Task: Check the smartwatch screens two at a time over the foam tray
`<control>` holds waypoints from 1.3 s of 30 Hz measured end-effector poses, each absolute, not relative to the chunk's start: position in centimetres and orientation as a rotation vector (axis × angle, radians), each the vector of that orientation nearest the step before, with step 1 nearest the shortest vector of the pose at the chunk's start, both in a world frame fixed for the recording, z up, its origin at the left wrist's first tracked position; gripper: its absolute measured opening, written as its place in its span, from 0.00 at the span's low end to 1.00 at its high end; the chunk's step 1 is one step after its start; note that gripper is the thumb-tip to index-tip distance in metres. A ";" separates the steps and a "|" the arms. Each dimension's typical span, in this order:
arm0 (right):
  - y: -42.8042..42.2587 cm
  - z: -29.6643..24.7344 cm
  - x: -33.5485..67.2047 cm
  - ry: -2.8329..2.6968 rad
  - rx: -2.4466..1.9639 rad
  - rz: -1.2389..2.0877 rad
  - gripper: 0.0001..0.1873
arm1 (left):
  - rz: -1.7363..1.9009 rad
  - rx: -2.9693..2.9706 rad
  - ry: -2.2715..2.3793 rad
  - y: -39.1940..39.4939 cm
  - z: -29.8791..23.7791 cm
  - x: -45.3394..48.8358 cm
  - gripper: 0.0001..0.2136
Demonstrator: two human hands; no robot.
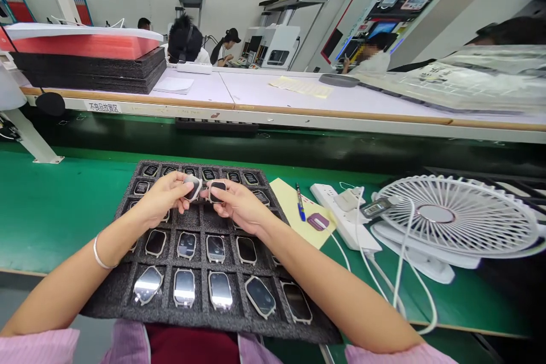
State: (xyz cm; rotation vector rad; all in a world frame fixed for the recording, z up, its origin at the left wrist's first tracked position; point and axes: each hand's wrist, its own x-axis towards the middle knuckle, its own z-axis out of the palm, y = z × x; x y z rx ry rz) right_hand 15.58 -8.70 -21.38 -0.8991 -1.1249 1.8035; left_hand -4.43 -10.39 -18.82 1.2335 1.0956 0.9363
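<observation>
A watch case (194, 186) with a pale metal rim is pinched between the thumb and fingers of my left hand (169, 192). Close beside it, my right hand (239, 205) grips a second watch case (218, 189) with a dark face. The two cases are held side by side above a black foam tray (168, 315). Several more watch cases, such as a silver-rimmed one (220, 290) in the front row, lie in its compartments. In the back rows the cases show printed dark faces. My hands and forearms hide part of the tray.
To the right are a yellow paper (281, 196), a blue pen (301, 205), a white power strip (341, 216), loose cables and a white fan (456, 216). Black foam sheets (94, 71) are stacked on the raised shelf (243, 88). Other people sit beyond it.
</observation>
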 end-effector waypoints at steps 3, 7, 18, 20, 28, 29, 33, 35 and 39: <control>-9.0 -21.6 14.7 -1.013 -0.771 1.904 0.19 | 0.975 0.984 1.005 -10.7 -19.0 -4.1 0.23; -9.6 -22.3 14.6 -1.026 -0.688 1.946 0.21 | 1.002 1.002 1.047 -11.1 -19.8 -3.4 0.22; -10.6 -22.8 15.5 -1.101 -0.564 1.954 0.24 | 1.135 1.523 1.197 -11.4 -21.3 -3.5 0.10; -10.7 -22.8 15.6 -1.106 -0.541 1.970 0.24 | 1.126 1.518 1.227 -11.6 -21.5 -3.5 0.13; -10.8 -23.0 15.8 -1.072 -0.476 2.046 0.27 | 1.045 1.515 1.325 -12.7 -21.0 -3.5 0.21; -10.9 -23.0 15.8 -1.073 -0.472 2.045 0.26 | 1.037 1.515 1.325 -12.7 -20.9 -3.5 0.21; -10.9 -23.1 15.7 -1.076 -0.462 2.041 0.25 | 1.050 1.532 1.307 -12.8 -20.7 -3.5 0.20; -10.9 -23.1 15.7 -1.078 -0.466 2.030 0.25 | 1.066 1.547 1.304 -12.8 -20.8 -3.5 0.19; -11.0 -23.0 15.7 -1.098 -0.471 2.023 0.22 | 1.061 1.575 1.334 -12.8 -20.7 -3.5 0.18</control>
